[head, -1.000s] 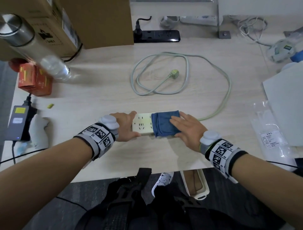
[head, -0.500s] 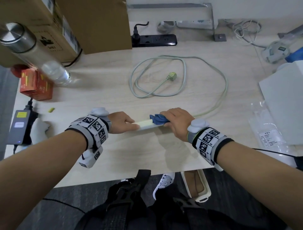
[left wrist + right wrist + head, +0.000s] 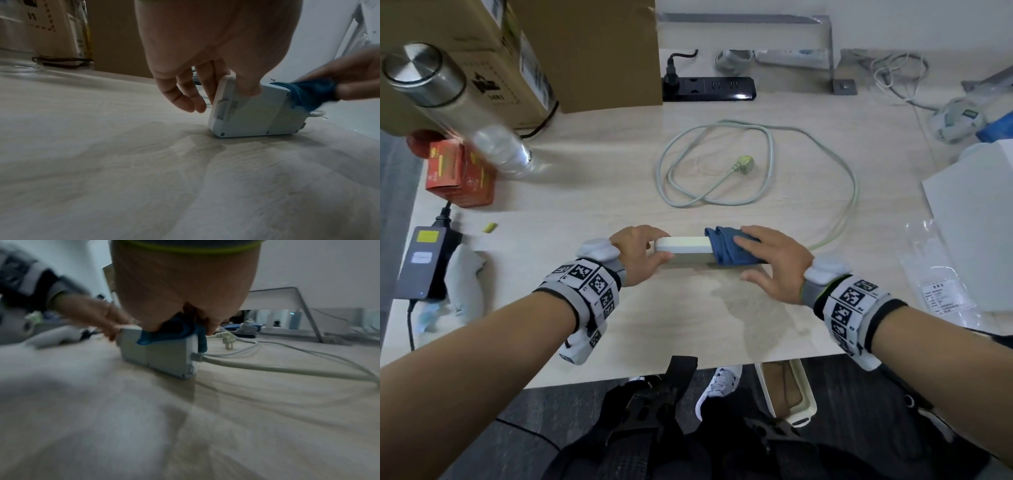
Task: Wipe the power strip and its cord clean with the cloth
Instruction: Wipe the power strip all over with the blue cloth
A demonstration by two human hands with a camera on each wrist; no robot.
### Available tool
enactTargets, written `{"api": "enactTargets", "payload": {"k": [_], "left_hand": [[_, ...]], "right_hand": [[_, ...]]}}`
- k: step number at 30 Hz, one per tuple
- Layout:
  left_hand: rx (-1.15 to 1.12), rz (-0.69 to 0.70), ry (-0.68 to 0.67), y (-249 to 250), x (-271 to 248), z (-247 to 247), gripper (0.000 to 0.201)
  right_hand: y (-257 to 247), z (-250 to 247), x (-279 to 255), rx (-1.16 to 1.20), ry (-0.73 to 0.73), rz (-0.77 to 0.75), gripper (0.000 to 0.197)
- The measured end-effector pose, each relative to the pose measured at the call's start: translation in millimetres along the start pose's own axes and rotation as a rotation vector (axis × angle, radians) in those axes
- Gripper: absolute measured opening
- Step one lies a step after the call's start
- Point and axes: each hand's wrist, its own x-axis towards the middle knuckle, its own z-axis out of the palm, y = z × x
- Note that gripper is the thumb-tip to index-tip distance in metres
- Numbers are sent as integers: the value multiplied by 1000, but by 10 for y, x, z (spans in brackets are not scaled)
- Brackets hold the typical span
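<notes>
Power strip (image 3: pixel 683 244) now tipped up onto its long edge on desk (image 3: pixel 688 325). Left hand (image 3: pixel 635 251) pinches free end to steady it; right hand (image 3: pixel 774 263) clamps cloth (image 3: pixel 726 246) over top edge near cord (image 3: pixel 852 192).

The power strip (image 3: pixel 683 245) is showing off-white, the cloth (image 3: pixel 724 250) deep blue, the cord (image 3: pixel 771 161) pale grey-green. The table (image 3: pixel 688 308) is showing light wood grain, and the wrist bands (image 3: pixel 589 284) are showing black-and-white square patterns.
</notes>
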Motion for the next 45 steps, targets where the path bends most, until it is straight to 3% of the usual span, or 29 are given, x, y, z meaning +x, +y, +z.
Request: {"api": "enactTargets", "payload": {"k": [2, 8, 14, 18, 22, 27, 33, 38, 45], "left_hand": [[3, -7, -5, 7, -4, -4, 29], [-29, -36, -14, 3, -15, 9, 28], [-31, -119, -59, 28, -9, -31, 25], [-9, -107, -55, 14, -26, -62, 15], [-4, -88, -42, -28, -10, -47, 29], [-4, -96, -40, 7, -14, -68, 31], [-14, -107, -57, -4, -8, -48, 26], [-2, -155, -60, -22, -27, -76, 19], [0, -97, -28, -62, -22, -51, 25]], "right_hand": [[79, 33, -70, -13, 8, -41, 51], [18, 184, 229, 5, 200, 41, 22], [-557, 589, 721, 96, 135, -133, 11], [-564, 598, 698, 53, 104, -150, 18], [-130, 305, 429, -28, 171, -185, 12], [193, 85, 181, -104, 207, -148, 13], [-293, 417, 510, 3, 181, -206, 24], [-785, 716, 762, 59, 113, -147, 40], [63, 145, 307, -83, 165, -214, 12]]}}
